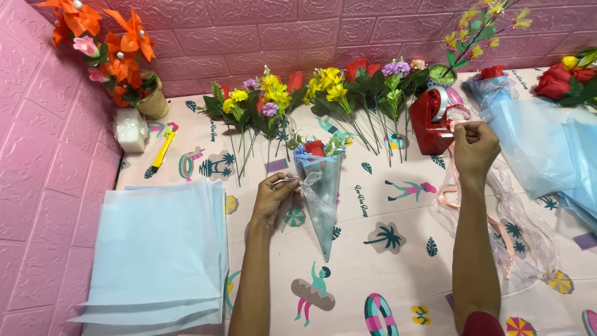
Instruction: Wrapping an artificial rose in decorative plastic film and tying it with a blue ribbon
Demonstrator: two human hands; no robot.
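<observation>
Left hand [272,200] pinches the wrap edge of the small cone bouquet [321,186] lying mid-counter [398,261]. Right hand [474,148] fingers grip tape at the red tape dispenser [433,121]. Keep the overlap pressed flat; draw tape straight.

Left hand [272,198] on cone bouquet [321,186], right hand [474,148] seemingly at tape dispenser [433,121].

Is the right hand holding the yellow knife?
No, the right hand pinches tape at the red dispenser, while the yellow knife lies untouched far off by the wall.
</observation>
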